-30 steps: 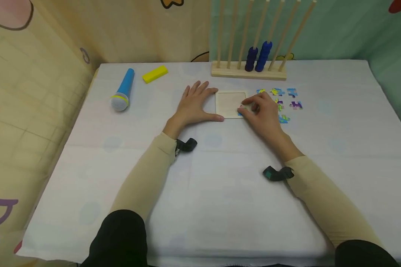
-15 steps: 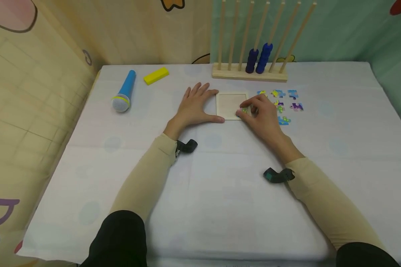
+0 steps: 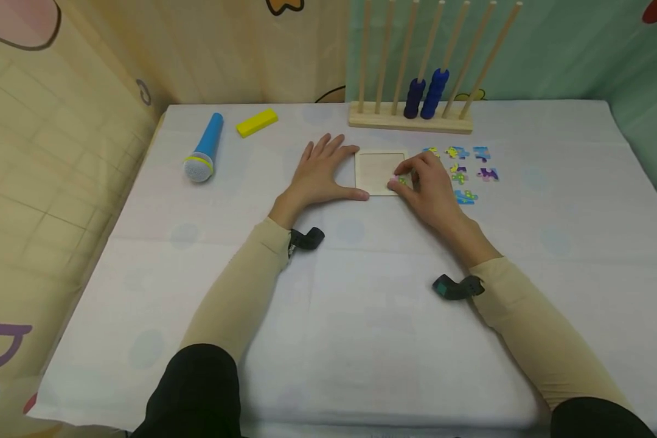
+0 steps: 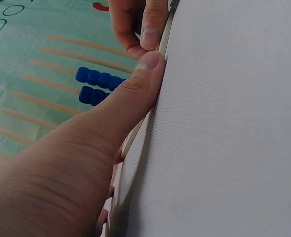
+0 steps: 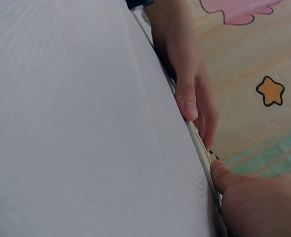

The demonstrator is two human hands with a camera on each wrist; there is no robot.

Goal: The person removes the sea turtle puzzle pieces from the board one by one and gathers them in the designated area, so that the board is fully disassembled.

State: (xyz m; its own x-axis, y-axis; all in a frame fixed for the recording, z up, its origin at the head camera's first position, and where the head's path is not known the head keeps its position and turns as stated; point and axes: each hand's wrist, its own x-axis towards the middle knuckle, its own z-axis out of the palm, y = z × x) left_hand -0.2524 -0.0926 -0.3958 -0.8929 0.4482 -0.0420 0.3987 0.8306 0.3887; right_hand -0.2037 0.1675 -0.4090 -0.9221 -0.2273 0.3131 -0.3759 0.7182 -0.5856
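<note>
A shallow wooden puzzle tray [image 3: 375,173] lies flat on the white table. My left hand [image 3: 316,176] spreads its fingers at the tray's left side, with the index fingertip by the far corner and the thumb by the near corner. In the head view, my right hand [image 3: 431,187] pinches a small puzzle piece [image 3: 402,180], showing green and pink, at the tray's near right corner. The fingers hide much of that piece. Several loose jigsaw pieces [image 3: 466,197] in blue, yellow, green and purple lie right of the tray, some partly behind the right hand.
Behind the tray stands a wooden peg rack [image 3: 410,123] with blue beads [image 3: 433,94] on two rods. A yellow block [image 3: 257,122] and a blue toy microphone [image 3: 204,149] lie at the far left. Printed curtains hang behind the table.
My right fingers have shifted slightly at the near right corner of the tray, and the pinched puzzle piece now shows green where blue showed earlier. My left hand has stayed in place.
</note>
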